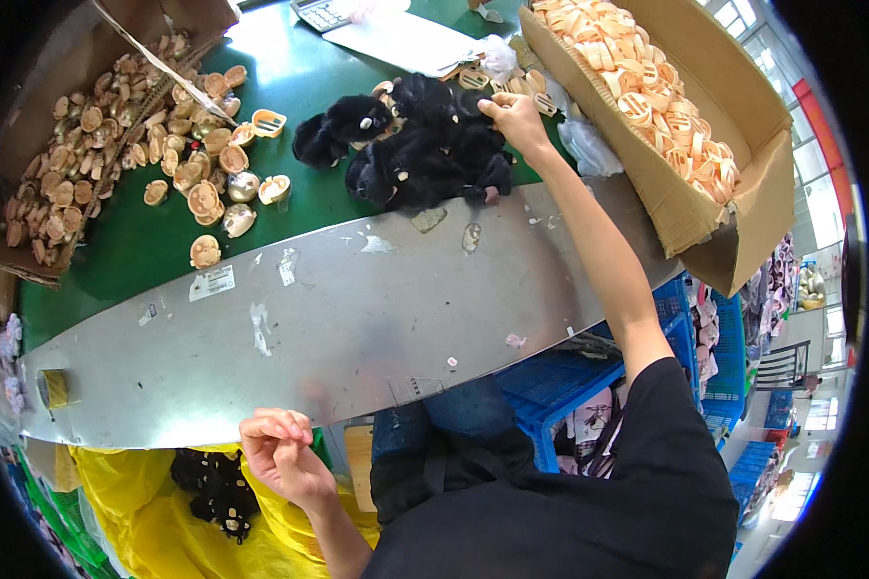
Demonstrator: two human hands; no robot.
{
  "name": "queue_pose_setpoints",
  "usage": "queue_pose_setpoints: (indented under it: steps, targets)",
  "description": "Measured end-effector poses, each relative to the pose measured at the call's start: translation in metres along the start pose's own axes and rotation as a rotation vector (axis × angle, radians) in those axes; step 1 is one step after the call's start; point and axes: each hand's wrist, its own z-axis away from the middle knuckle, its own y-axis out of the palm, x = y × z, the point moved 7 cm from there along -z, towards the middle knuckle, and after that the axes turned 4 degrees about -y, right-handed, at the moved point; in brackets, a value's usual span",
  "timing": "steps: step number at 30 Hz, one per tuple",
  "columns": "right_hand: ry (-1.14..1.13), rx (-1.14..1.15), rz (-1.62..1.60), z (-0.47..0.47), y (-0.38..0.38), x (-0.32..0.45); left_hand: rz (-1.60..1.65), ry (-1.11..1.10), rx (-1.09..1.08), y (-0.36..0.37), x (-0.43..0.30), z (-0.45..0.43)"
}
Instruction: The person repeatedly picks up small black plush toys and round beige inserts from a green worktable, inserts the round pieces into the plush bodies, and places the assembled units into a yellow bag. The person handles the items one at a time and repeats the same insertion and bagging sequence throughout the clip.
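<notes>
My right hand (520, 124) reaches out over the green work surface. Its thumb and fingers pinch the edge of a black plush piece (471, 108) at the right side of a pile. That pile of black furry plush pieces (423, 159) lies by the metal strip, with small pale plastic parts showing among the fur. Near the front edge, my left hand (279, 452) hovers with curled fingers, and nothing shows in it. Below it, a yellow plastic bag (141, 499) hangs open, with several black plush pieces (221, 488) inside.
A carton (36, 137) at left spills beige and gold plastic shells (206, 199). A carton (594, 94) at right holds pale orange plastic parts (644, 94). A metal plate (376, 311) lines the table's front, with a tape roll (53, 389). Blue crates (561, 391) stand below right.
</notes>
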Motion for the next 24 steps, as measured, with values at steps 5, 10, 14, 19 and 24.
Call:
queue_pose_setpoints:
  steps: [5,10,14,19,24]
  targets:
    - [-0.271,-0.102,-0.048,0.053,-0.019,0.09,-0.1,0.013,0.113,0.012,-0.012,0.014]
    - [-0.421,0.178,-0.114,0.172,0.015,0.166,-0.687,0.375,0.38,0.082,-0.032,0.027]
    - [-0.391,0.241,-0.23,0.228,0.036,0.161,-0.875,0.422,0.455,0.113,-0.008,0.029]
    - [-0.443,0.041,0.117,0.229,0.017,0.126,-0.771,0.241,0.415,0.094,0.008,0.03]
    - [-0.533,0.201,0.319,0.245,0.028,0.111,-0.706,0.136,0.359,0.072,0.016,0.034]
